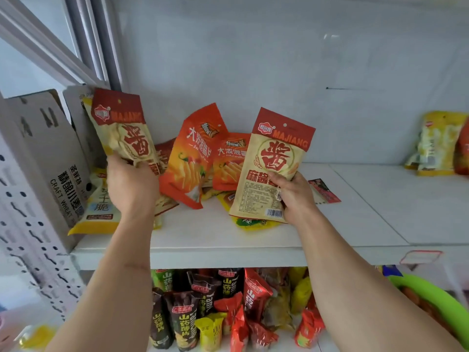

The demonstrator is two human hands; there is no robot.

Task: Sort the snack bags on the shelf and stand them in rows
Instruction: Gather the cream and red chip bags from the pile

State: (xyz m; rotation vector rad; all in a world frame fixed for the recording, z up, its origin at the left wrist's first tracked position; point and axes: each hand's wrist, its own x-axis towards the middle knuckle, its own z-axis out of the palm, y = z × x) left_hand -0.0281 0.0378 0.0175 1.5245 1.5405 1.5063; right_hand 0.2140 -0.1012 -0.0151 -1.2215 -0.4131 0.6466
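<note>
Two raised hands in front of a white shelf board [228, 240], each with one bag. In the left hand [130, 185], fingers curled round its lower end, a cream-coloured plastic snack bag with a red top band and a big red character [121, 130], tilted with its top to the left, near a grey cardboard box with black print [54, 158] at the left end of the shelf. In the right hand [295, 196], pinched at its lower right edge between thumb and fingers, a second cream snack bag of the same design [272, 163], held almost upright and a little above the board. Between the two bags, at the back, two orange plastic snack bags with white characters [193, 153], leaning, the left one larger and tilted to the right. Flat on the board under and beside them, several yellow bags [97, 214], partly hidden. Far right on the same shelf, a standing yellow bag [435, 143] beside an orange one, well apart from the hands. On the lower shelf, a crowd of dark brown, red and yellow snack bags [215, 311], mixed. At the lower right corner, a green plastic rim [431, 298].
</note>
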